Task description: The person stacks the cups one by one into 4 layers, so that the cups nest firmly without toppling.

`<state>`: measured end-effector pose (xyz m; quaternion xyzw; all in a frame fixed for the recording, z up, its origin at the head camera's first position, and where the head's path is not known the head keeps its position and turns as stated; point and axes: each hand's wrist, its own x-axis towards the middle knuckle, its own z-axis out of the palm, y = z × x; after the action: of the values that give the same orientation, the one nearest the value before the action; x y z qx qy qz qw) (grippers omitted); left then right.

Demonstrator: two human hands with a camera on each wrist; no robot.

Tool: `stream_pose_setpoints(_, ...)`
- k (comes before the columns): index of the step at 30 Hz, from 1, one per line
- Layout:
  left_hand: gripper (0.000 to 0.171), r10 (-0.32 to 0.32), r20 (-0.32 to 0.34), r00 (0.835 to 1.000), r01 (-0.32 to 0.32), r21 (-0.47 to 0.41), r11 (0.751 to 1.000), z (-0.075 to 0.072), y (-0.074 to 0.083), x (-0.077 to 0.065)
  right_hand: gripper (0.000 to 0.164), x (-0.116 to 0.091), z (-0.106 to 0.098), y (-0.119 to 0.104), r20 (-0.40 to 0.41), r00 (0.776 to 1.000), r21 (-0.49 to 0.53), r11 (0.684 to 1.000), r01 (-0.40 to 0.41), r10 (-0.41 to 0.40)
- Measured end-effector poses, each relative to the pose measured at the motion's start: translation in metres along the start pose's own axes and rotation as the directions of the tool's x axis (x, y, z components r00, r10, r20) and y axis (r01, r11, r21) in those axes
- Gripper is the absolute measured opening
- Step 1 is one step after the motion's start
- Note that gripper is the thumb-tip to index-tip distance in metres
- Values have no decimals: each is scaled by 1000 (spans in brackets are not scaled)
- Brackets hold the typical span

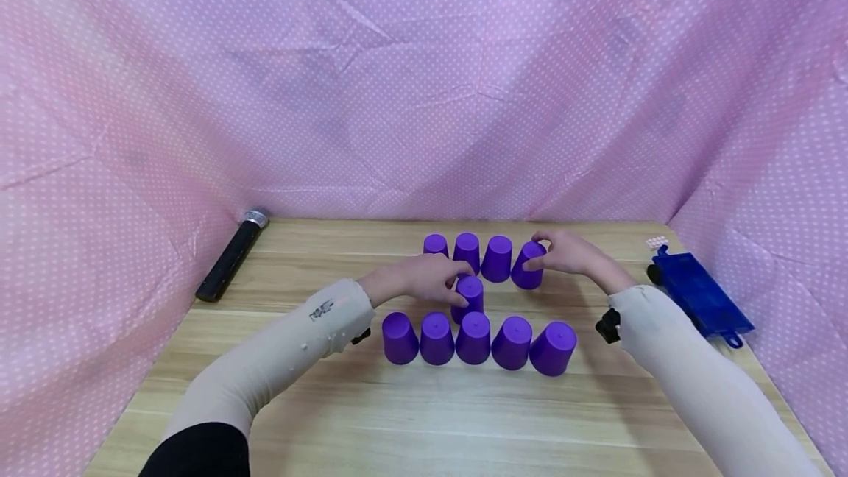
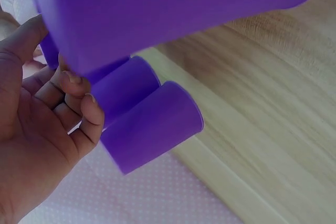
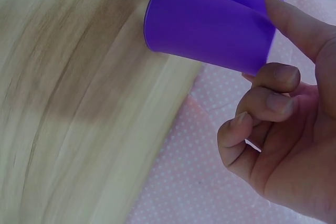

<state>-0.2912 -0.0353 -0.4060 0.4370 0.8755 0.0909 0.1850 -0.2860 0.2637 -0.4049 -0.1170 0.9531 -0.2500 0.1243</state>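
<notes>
In the head view, a front row of five purple, tapered plastic cups (image 1: pixel 473 348) stands mouth-down at lower centre, and a back row of four matching cups (image 1: pixel 497 262) stands above it. Between the rows, the left hand (image 1: pixel 432 277) grips a single purple cup (image 1: pixel 470 302) with thumb and fingers; its rim is hidden, so whether it touches the pale wooden tabletop (image 1: pixel 318 407) cannot be told. The right hand (image 1: pixel 564 252) pinches the rightmost back cup (image 1: pixel 528 277). Judging by the layout, the front row looks done, the back row looks nearly so, and the cup between them seems the one left to place. Bare wood below the front row and at centre right gives room for moving; a black microphone with a silver head (image 1: pixel 232 252) at left and a blue flat-bedded toy (image 1: pixel 705 293) at right bound the sides.

In the left wrist view, the gripped cup fills the top of the frame, with other purple cups near the tabletop's edge, which slants across the lower middle beside pink dotted cloth (image 2: pixel 173 192).

In the right wrist view, thumb and forefinger span the pinched cup at upper right, the other fingers curling beneath. That cup lies near the edge, wood spreading broadly leftward.
</notes>
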Motion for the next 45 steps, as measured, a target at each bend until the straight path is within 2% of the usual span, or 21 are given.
stream_pose_setpoints(6, 52, -9, -49, 999, 9, -4, 1000, -3, -6, -5, 77, -18, -12, -2, -23, 999, 8, 1000, -25, 25)
stream_pose_setpoints(9, 51, -8, -70, 997, 8, -11, 1000, -5, -9, -10, 77, -32, -20, -6, -60, 998, 3, 999, -36, 36)
stream_pose_setpoints(13, 49, -17, -95, 995, 13, -39, 999, -11, -14, -18, 68, -55, -23, -10, -128, 992, 2, 1000, 1, -1)
stream_pose_setpoints(16, 47, -35, -115, 993, 26, -72, 997, -19, -15, -24, 57, -74, -17, -13, -146, 988, 4, 998, 57, -56)
stream_pose_setpoints(20, 46, -32, -149, 988, 14, -116, 993, -33, -17, -30, 48, -96, -5, -16, -97, 988, -24, 993, 115, -117)
stream_pose_setpoints(25, 49, -17, -173, 985, -10, -154, 988, -47, -17, -37, 55, -115, 12, -16, 0, 991, -48, 990, 133, -133)
stream_pose_setpoints(34, 48, -44, -234, 971, 24, -90, 996, -64, -18, -44, 66, -124, 28, -10, 40, 984, -78, 981, 178, -175)
stream_pose_setpoints(41, 47, -74, -249, 966, 53, -90, 995, -65, -22, -47, 67, -125, 31, -11, 75, 992, -44, 993, 108, -104)
stream_pose_setpoints(45, 47, -98, -246, 964, 70, -119, 990, -66, -24, -50, 63, -125, 33, -11, 77, 991, -41, 993, 111, -107)
